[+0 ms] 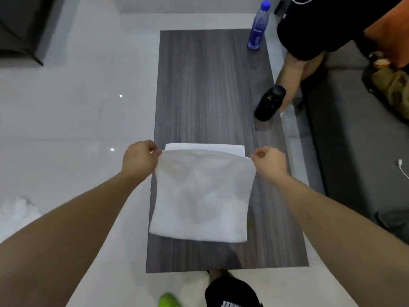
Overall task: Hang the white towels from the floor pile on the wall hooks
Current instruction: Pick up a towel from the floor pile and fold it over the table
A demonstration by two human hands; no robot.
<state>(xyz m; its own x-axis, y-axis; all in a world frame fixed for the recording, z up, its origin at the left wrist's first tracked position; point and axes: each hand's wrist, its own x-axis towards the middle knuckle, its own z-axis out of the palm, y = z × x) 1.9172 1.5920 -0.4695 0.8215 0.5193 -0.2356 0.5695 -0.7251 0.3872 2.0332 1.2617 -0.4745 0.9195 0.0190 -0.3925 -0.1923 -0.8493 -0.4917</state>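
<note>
While one long dark wood-grain table (212, 89) fills the middle of the view, running from 12 o'clock down to 6, pale glossy floor (73, 120) spreads around it. One grey sofa (345, 138) lies along the 3 o'clock side, where a second person sits, only a bare leg (292, 76) and black clothing showing.

One white towel (201, 196) hangs at the centre, spread flat above the near half of the table. Its top edge is stretched between two hands: the left hand (139, 160), at 9 o'clock of the towel, is pinched closed on the upper left corner, and the right hand (270, 161), at 3 o'clock, is pinched closed on the upper right corner. Just behind that top edge, toward 12 o'clock, a strip of one folded white cloth (204, 147) lies on the table.

One heap of white fabric (17, 209) sits on the floor at 8 o'clock, partly out of frame.

Two bottles stand on the table's right edge: a clear bottle (257, 27) with a blue cap at 1 o'clock, and a black bottle (269, 104) at 2 o'clock.

One green shoe (169, 301) shows at 6 o'clock.
</note>
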